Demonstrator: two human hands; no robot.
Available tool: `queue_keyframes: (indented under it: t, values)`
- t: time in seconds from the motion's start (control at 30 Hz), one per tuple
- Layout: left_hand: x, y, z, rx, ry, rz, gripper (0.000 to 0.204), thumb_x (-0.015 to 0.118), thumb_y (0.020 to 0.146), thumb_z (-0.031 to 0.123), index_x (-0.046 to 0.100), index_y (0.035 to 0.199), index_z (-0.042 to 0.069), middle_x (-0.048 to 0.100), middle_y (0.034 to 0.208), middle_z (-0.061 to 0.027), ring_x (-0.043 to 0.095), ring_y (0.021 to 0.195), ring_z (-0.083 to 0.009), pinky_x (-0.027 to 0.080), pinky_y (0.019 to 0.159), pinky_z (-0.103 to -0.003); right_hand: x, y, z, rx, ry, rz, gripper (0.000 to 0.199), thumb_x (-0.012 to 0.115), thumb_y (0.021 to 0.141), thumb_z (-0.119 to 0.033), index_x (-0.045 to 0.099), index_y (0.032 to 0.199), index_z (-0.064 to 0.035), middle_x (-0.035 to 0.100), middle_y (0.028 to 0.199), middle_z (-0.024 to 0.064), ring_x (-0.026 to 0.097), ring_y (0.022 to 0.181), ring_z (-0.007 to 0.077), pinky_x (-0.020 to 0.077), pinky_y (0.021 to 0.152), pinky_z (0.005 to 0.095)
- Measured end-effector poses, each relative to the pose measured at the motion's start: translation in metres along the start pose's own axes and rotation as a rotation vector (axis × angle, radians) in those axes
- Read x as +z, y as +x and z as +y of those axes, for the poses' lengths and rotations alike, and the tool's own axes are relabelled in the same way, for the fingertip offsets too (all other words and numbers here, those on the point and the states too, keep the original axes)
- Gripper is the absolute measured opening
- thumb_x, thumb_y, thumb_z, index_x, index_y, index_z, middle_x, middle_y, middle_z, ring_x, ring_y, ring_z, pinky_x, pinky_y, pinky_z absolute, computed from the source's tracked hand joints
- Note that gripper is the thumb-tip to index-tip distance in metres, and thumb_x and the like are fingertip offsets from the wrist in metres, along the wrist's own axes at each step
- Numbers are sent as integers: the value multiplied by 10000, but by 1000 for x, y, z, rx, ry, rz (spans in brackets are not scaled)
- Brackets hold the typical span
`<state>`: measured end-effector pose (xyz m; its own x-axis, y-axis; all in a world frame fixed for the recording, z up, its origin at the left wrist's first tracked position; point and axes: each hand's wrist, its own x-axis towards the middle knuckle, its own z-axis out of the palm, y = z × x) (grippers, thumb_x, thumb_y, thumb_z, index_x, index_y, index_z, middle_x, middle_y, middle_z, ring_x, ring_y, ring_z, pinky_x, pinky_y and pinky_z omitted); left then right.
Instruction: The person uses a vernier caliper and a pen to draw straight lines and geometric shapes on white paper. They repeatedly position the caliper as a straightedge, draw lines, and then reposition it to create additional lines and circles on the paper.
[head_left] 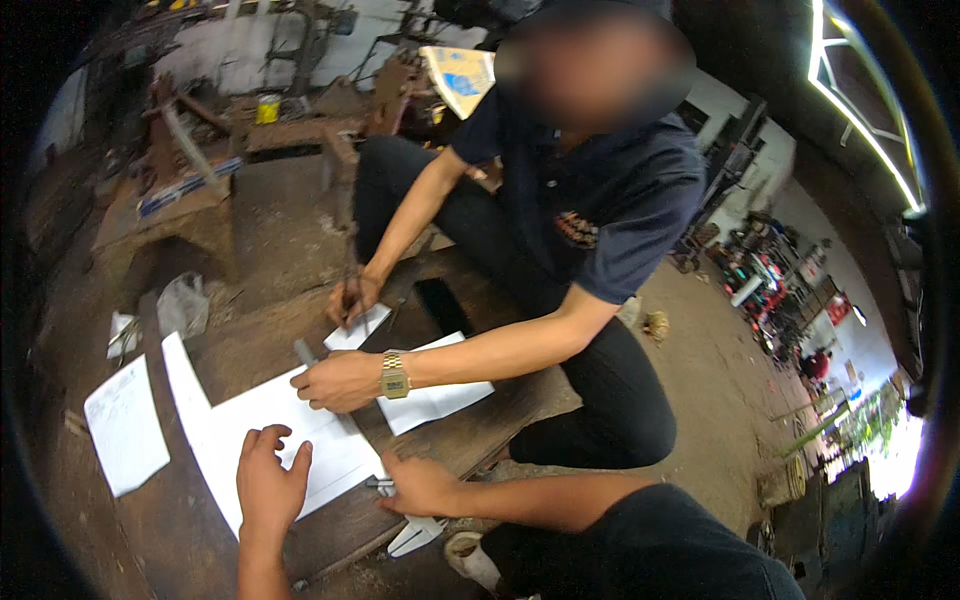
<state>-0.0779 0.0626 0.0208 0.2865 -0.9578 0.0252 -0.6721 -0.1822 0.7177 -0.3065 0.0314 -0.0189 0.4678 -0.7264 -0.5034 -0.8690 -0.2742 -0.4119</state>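
Pressing paper, gripping a caliper

Kneeling at the rough wooden bench [250, 350], the wearer's left hand [268, 482] lies flat, fingers spread, on the big white sheet [300, 440]. Right hand [420, 485] is closed around a vernier caliper [412, 530] at the bench's near edge, just right of the sheet. Its long axis runs from the fist toward the lower right, pale jaws pointing off the bench. Opposite, a co-worker's hand [335, 382] rests on the same sheet, another [350, 298] holding a pen.
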Motion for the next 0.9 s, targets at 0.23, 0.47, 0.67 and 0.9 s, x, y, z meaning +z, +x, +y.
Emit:
queue_keyframes:
  t: [0.23, 0.47, 0.67, 0.9]
  values:
    - [-37, -16, -69, -79, 133, 301, 398, 757, 866, 286, 694, 1140, 4, 683, 1036, -190, 678, 863, -319, 541, 787, -424, -18, 19, 5, 4, -168, 57, 612, 791, 763, -436, 603, 1096, 42, 700, 1044, 250, 695, 1004, 382, 568, 893, 469]
    - [-79, -67, -73, -327, 172, 323, 379, 734, 879, 242, 695, 1181, 17, 695, 1051, -188, 682, 901, -329, 540, 828, -421, -17, 32, 10, -17, -216, 103, 567, 799, 718, -418, 684, 1016, 51, 708, 1067, 252, 685, 1044, 361, 535, 931, 434]
    - [-83, -70, -48, -408, 411, 18, 382, 734, 877, 255, 704, 1201, 54, 721, 1048, -198, 705, 962, -365, 548, 876, -448, -18, 34, 11, -23, -230, 100, 702, 783, 713, -507, 655, 1116, 52, 691, 1121, 279, 680, 1076, 385, 550, 948, 455]
    - [-73, -62, -27, -645, 256, 356, 386, 726, 877, 276, 711, 1204, 71, 742, 1030, -204, 709, 1017, -364, 546, 912, -449, -16, 30, 8, -59, -261, 140, 708, 769, 714, -539, 670, 1111, 38, 704, 1071, 270, 700, 1004, 398, 561, 917, 468]
